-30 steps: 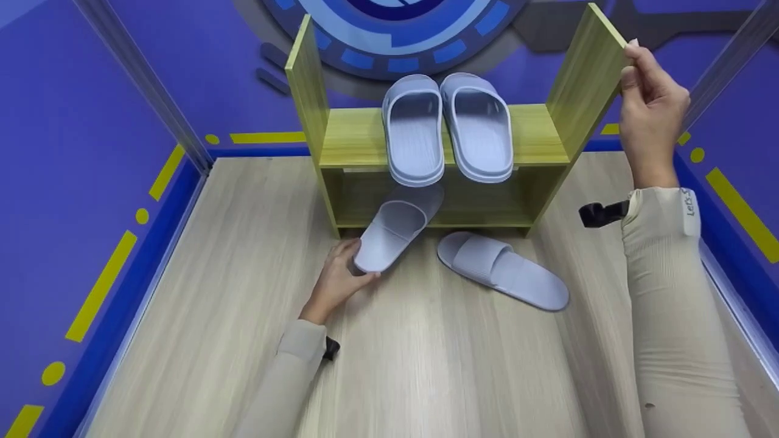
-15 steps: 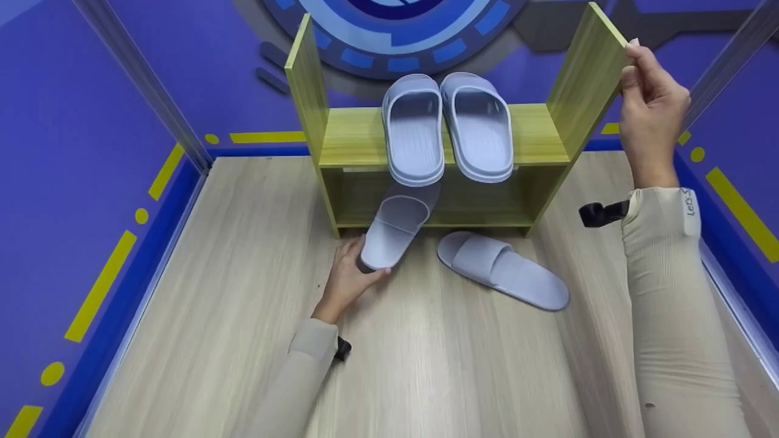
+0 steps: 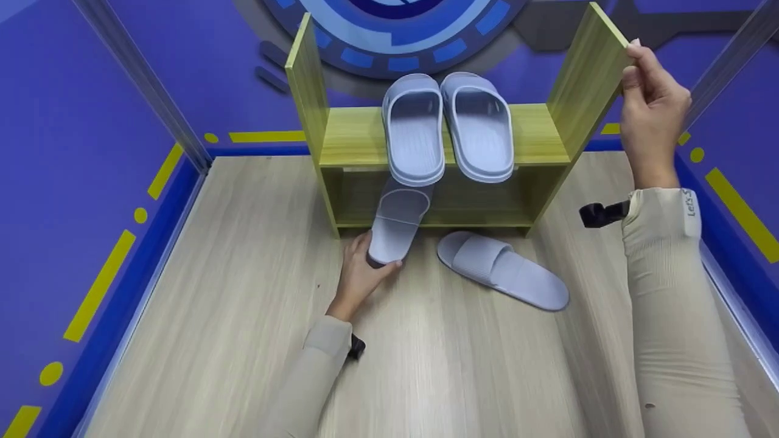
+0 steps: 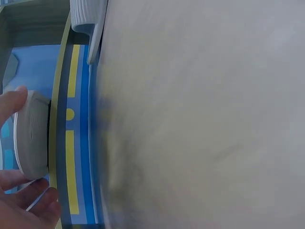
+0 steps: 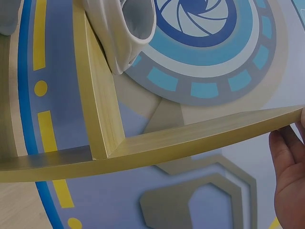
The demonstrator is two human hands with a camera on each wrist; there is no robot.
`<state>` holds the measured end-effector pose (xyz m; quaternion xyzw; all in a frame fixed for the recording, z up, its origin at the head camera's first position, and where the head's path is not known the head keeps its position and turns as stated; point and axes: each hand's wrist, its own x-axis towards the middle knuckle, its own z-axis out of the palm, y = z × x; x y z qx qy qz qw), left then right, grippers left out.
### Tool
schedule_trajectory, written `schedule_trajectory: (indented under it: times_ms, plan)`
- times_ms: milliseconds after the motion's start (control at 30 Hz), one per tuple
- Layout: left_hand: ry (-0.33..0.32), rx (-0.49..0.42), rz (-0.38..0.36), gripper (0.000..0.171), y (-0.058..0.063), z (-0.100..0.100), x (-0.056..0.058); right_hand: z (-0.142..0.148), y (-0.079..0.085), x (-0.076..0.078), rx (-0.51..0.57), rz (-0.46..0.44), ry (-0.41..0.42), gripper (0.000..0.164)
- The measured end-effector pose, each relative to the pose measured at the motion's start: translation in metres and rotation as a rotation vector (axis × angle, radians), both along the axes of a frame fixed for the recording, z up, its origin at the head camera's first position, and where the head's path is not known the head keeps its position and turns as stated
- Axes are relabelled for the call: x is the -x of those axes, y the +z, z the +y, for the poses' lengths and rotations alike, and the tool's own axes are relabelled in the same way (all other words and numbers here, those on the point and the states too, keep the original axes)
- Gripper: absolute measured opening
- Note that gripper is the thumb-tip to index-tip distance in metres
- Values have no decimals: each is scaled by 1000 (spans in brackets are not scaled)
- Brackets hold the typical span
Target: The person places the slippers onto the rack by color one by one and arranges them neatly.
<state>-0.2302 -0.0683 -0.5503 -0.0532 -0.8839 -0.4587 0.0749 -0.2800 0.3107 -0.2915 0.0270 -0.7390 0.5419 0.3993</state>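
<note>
My left hand (image 3: pixel 360 274) grips the heel end of a grey slipper (image 3: pixel 395 234), thumb on one side and fingers on the other. The slipper's toe reaches into the lower level of a wooden shoe rack (image 3: pixel 359 140), partly hidden under the upper slippers. In the left wrist view the heel (image 4: pixel 33 136) sits between thumb and fingers. My right hand (image 3: pixel 657 109) pinches the top edge of the rack's right side panel (image 3: pixel 587 79). A matching grey slipper (image 3: pixel 505 271) lies slantwise on the floor before the rack.
Two light grey-blue slides, a left one (image 3: pixel 416 134) and a right one (image 3: pixel 482 131), stand side by side on the upper shelf, heels overhanging its front edge. Blue patterned walls (image 3: pixel 109 121) enclose the wood-look floor (image 3: pixel 243 304) at the back and both sides.
My left hand has moved right and slightly forward, pushing the slipper further into the lower level and turning it straighter. My right hand keeps its hold on the panel.
</note>
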Motion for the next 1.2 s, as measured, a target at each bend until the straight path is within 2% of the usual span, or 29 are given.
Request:
schedule_trajectory:
  times_ms: [233, 567, 1200]
  plan:
    - [-4, -30, 17, 85, -1, 3, -2, 7, -6, 7, -34, -12, -27, 26]
    - [-40, -32, 70, 81, -7, 1, -6, 3, -4, 4, -28, -15, -23, 26]
    - [26, -88, 37, 81, -5, 19, -1, 2, -2, 0, -15, -3, 5, 26]
